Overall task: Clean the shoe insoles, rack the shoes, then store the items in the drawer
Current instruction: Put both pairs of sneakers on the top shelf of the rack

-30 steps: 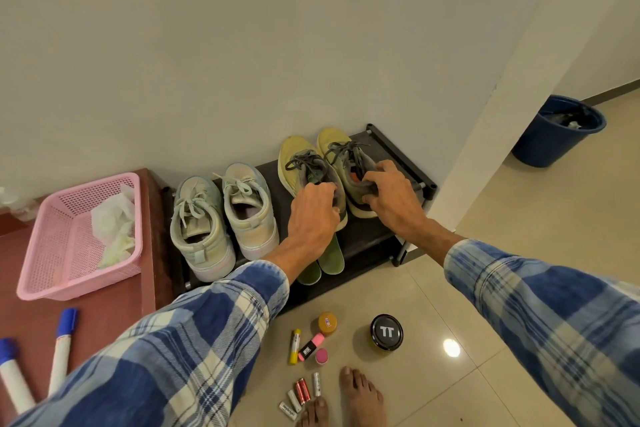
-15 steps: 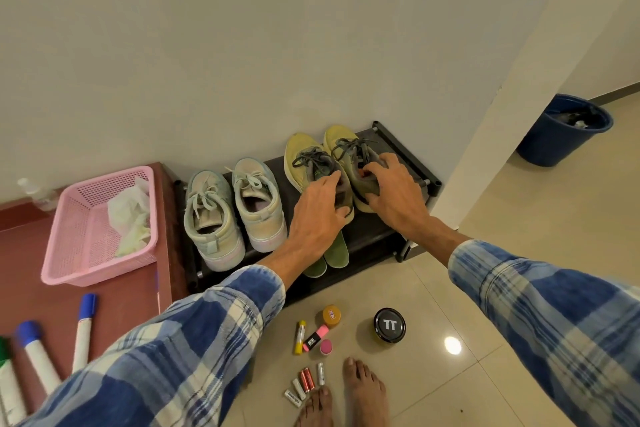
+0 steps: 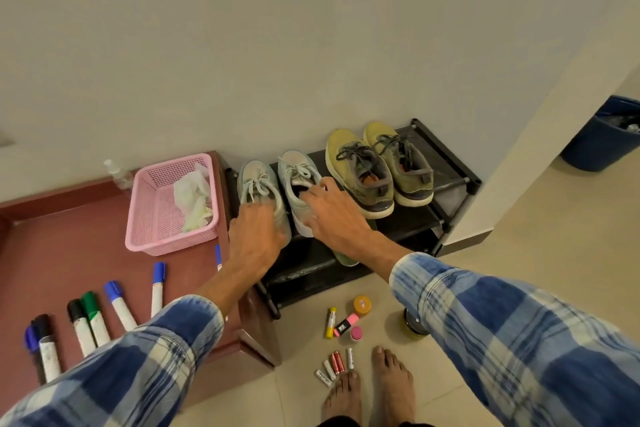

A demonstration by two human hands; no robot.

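On the shoe rack's [image 3: 453, 181] top shelf, the left hand [image 3: 256, 239] curls fingers over the left pale shoe [image 3: 258, 180]; the right hand [image 3: 334, 218] lies open-fingered on the right pale shoe [image 3: 299, 170]. A pink basket [image 3: 138, 218] at the surface's [image 3: 69, 253] right edge holds crumpled wipes [image 3: 192, 199].

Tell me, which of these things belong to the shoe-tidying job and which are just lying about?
Job: pale green shoes, yellow shoes, shoe rack, green insole, markers, batteries.
Lying about, probably: blue bin, pink basket.
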